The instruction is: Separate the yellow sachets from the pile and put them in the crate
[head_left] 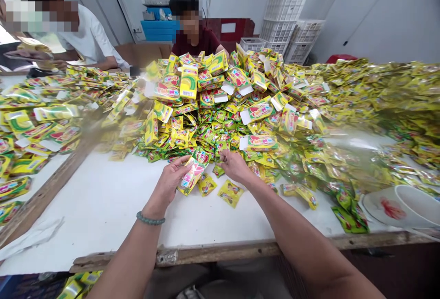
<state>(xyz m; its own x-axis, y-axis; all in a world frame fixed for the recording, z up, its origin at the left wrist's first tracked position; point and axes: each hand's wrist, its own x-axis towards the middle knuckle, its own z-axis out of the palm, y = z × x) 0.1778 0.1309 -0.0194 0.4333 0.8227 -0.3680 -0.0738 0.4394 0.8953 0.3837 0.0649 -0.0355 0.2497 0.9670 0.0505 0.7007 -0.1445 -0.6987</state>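
My left hand [171, 181] is closed on a yellow and green carton [193, 174] with red lettering, held tilted just above the white table [103, 203]. My right hand [234, 165] reaches to the edge of the big heap of small yellow-green sachets [220, 125], fingers bent and touching sachets there; whether it grips one is hidden. Two loose sachets [231, 192] lie on the table between and below my hands. A beaded bracelet [150, 219] is on my left wrist.
Yellow cartons [188, 84] are piled on top of the heap. Two other people sit across the table, one in white [89, 38] at far left, one in dark red [197, 38] at the back. A white bowl [415, 205] rests at the right edge. White crates [292, 15] are stacked behind.
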